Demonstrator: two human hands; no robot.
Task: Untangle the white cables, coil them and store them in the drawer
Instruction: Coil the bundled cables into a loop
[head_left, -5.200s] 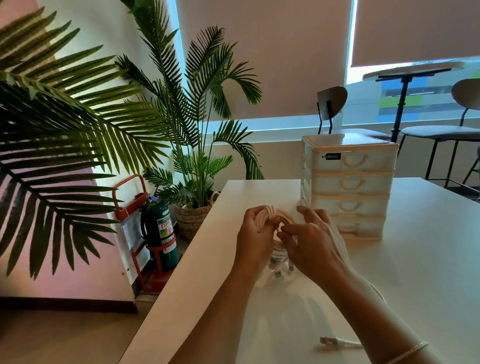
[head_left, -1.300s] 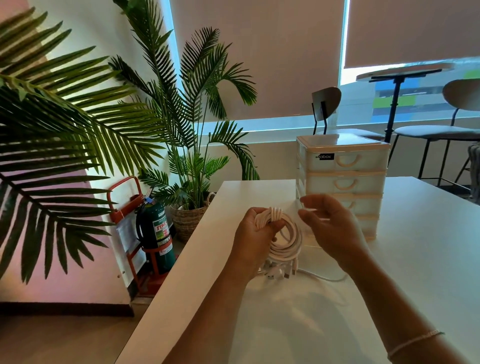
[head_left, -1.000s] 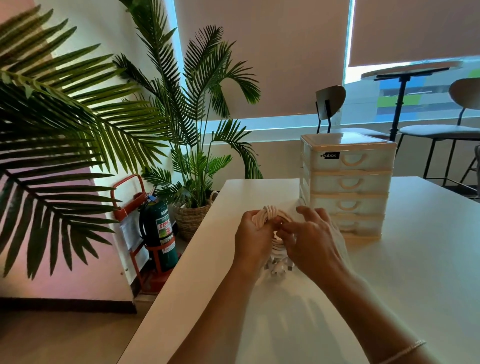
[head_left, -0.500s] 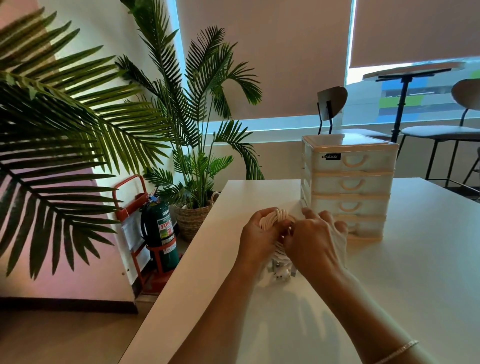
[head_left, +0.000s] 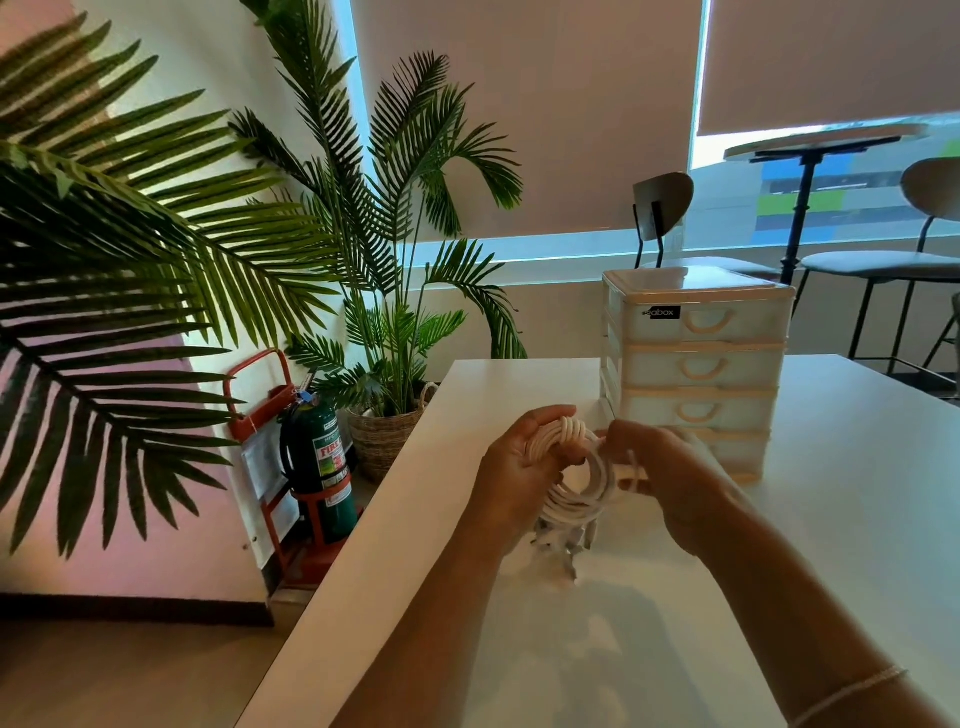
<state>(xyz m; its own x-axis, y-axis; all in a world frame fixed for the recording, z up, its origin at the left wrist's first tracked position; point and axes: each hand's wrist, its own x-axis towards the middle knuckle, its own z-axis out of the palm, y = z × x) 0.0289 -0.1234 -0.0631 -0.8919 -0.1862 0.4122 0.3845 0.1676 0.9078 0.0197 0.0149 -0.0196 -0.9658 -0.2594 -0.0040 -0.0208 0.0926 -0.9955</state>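
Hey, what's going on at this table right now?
A person is winding white cables into a coil above the white table. The left hand grips the coil's top, while the right hand pinches a loose strand beside it. Plug ends hang from the coil's bottom. The drawer unit stands just behind, all its drawers shut, so nothing is stored yet.

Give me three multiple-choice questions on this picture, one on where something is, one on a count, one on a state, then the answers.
1. Where does the drawer unit stand?
A. on the white table, beyond the hands
B. on the floor
C. on a chair

2. How many drawer fronts does it show?
A. two
B. four
C. six

3. How do the drawers stand?
A. all closed
B. top one open
C. bottom one removed

Answers: 1 A, it rests on the tabletop. 2 B, four stacked fronts. 3 A, every front sits flush while the left hand grips the cable coil.
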